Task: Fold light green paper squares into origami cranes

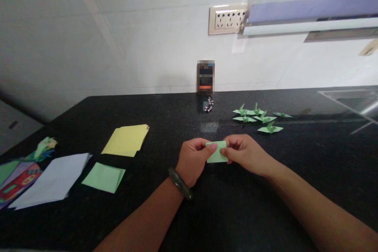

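Note:
A small folded piece of light green paper [216,156] is held above the dark countertop between both hands. My left hand [193,157] pinches its left side, thumb lying across the front. From the other side my right hand [243,151] grips the right edge, its thumb tip pressed on the paper's face. The fingers behind the paper are mostly hidden. A dark bracelet [180,183] circles my left wrist. Beyond my right hand sit several green paper cranes [270,128] in a loose group. Left of my left hand lies a stack of green paper squares [104,177].
Yellow paper sheets [125,140], white sheets [56,179] and a colourful packet [22,183] lie on the left. A phone [206,77] with a beaded strap [209,104] leans against the tiled wall, below a socket panel [227,20]. Crumpled coloured paper [44,149] lies far left.

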{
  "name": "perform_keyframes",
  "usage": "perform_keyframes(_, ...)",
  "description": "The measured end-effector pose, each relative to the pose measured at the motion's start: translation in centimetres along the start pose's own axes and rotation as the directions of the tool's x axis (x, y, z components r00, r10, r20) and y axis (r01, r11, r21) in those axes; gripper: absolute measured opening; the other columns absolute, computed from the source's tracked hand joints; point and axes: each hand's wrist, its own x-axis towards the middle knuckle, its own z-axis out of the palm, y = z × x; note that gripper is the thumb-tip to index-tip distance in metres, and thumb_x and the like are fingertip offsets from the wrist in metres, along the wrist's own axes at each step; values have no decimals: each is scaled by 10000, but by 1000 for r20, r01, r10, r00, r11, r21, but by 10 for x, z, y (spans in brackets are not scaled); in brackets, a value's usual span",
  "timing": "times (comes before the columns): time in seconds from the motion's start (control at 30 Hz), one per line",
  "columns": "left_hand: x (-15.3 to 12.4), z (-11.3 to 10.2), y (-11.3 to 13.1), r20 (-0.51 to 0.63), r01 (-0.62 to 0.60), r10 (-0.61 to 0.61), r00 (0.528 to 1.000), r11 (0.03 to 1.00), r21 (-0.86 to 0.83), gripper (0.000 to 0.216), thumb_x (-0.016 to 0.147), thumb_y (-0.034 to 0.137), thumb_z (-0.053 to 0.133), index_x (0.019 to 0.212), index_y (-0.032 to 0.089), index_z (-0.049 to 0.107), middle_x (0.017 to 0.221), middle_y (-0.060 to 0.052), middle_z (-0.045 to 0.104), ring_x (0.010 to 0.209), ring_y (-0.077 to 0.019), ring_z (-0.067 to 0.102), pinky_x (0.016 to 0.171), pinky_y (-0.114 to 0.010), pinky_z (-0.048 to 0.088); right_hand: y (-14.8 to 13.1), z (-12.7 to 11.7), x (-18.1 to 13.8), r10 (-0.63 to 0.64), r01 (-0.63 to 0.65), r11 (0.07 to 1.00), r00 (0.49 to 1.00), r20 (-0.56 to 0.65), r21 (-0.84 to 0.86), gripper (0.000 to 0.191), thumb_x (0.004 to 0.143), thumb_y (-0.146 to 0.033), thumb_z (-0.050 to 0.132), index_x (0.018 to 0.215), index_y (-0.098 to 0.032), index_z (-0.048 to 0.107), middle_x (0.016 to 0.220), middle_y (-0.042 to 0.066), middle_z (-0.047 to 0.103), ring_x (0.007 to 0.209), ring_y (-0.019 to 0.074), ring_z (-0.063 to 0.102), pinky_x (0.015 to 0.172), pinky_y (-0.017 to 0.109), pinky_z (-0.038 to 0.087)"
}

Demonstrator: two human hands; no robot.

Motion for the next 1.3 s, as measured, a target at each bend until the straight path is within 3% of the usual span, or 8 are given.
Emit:
perform_keyframes(0.17, 0, 1, -1, -8, -3, 3, 1000, 999, -32, 156, 629, 270, 683, 628, 118, 646, 549, -9, 604, 496, -92, 491, 506, -225, 376, -2, 4, 0, -29, 29, 1000, 1000, -11, -8, 316, 762, -397, 539, 560, -160, 487, 488, -39, 453, 455, 74, 383, 437, 202, 273)
perform_keyframes(0.4, -1, 1, -4, -75, -16, 12, 997, 998, -56, 173, 639, 288, 680, 657, 119, 651, 553, -8, 602, 503, -102, 509, 514, -236, 398, -3, -1, -1, -66, 69, 997, 995, 79, -26, 223, 820, -329, 478, 683, -158, 518, 560, -28, 495, 518, 92, 474, 508, 207, 375)
perform_keyframes(0.5, 1, 0, -6, -95, -14, 6, 995, 996, -89, 185, 634, 294, 686, 670, 116, 650, 565, -10, 606, 513, -108, 523, 527, -244, 412, -4, -4, 0, -61, 62, 998, 994, 94, -4, 272, 837, -357, 450, 661, -157, 506, 538, -25, 496, 509, 90, 478, 518, 208, 388)
perform_keyframes(0.63, 3, 1, -6, -120, -18, -1, 993, 988, -155, 190, 639, 306, 686, 677, 126, 641, 573, 4, 598, 518, -98, 525, 561, -252, 437, -5, -3, 0, -15, 12, 999, 999, 50, 50, 296, 765, -433, 543, 677, -150, 540, 586, -16, 512, 501, 85, 463, 481, 206, 397)
perform_keyframes(0.9, 1, 2, 2, 42, 117, -114, 993, 991, -68, 190, 593, 278, 720, 630, 113, 634, 594, -19, 630, 522, -77, 549, 537, -195, 438, -4, -3, 1, -45, 54, 998, 982, -181, 40, 245, 770, -395, 528, 701, -160, 534, 554, -23, 502, 468, 86, 425, 436, 208, 346)
perform_keyframes(1.1, 2, -3, 3, 138, 162, -161, 977, 987, 9, 250, 674, 342, 652, 730, 99, 664, 661, -60, 658, 584, -123, 607, 522, -207, 453, -6, -6, -1, -120, 108, 988, 987, -103, -112, 262, 788, -381, 522, 694, -148, 592, 576, 0, 543, 513, 100, 464, 472, 215, 374)
perform_keyframes(1.23, 5, -6, 2, 64, 131, -128, 990, 990, -46, 227, 681, 325, 647, 724, 102, 646, 659, -49, 650, 574, -121, 606, 520, -209, 455, -7, -8, 0, -115, 125, 991, 981, -158, 56, 320, 792, -453, 504, 832, -151, 600, 652, 14, 565, 550, 111, 503, 490, 226, 426)
perform_keyframes(1.3, 6, -7, 2, 36, 133, -130, 991, 989, -72, 221, 677, 328, 650, 719, 111, 638, 655, -39, 645, 569, -117, 601, 519, -209, 456, -6, -9, 1, -101, 121, 984, 984, -150, 134, 318, 769, -462, 538, 783, -149, 592, 660, 17, 567, 555, 108, 507, 490, 223, 431)
